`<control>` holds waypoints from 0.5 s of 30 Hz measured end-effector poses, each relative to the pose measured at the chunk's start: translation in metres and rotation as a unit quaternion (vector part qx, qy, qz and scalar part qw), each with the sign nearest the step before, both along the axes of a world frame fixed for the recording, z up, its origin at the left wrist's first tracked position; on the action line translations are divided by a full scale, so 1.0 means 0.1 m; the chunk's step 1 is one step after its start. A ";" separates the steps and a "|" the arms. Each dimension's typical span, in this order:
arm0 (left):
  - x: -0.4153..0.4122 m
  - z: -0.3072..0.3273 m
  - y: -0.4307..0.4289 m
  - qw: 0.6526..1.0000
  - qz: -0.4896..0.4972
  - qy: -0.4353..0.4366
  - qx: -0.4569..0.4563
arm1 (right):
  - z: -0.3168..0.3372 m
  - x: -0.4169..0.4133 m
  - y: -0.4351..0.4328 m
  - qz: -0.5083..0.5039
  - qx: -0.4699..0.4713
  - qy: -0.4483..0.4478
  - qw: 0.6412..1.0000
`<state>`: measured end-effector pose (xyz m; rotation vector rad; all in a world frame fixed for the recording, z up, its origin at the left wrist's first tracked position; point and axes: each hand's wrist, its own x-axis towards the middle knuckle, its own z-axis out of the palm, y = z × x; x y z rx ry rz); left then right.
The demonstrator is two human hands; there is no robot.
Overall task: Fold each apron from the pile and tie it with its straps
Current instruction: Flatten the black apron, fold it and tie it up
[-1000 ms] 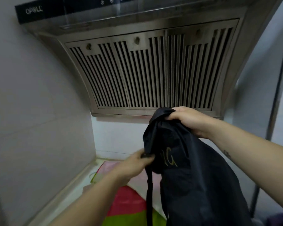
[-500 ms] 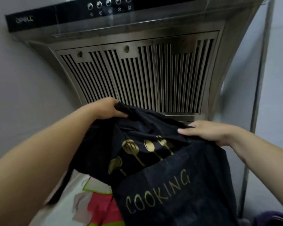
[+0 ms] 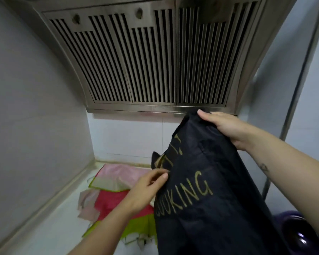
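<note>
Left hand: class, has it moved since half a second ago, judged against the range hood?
Yes. The left hand has dropped from the range hood grille's level to well below its bottom edge, now pinching the black apron's edge.

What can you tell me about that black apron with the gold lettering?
The black cloth apron with gold lettering hangs bunched and creased, before a slatted steel range hood. Its tilted print reads COOKING, with partly hidden gold shapes above. The right hand grips its top; the left hand pinches its left edge.
</note>
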<state>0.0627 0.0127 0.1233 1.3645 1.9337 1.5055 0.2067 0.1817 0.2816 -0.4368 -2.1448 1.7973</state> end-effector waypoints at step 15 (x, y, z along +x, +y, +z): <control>0.16 -0.05 0.54 0.898 -0.103 -0.413 -0.109 | 0.23 0.25 0.22 0.005 -0.054 0.040 0.998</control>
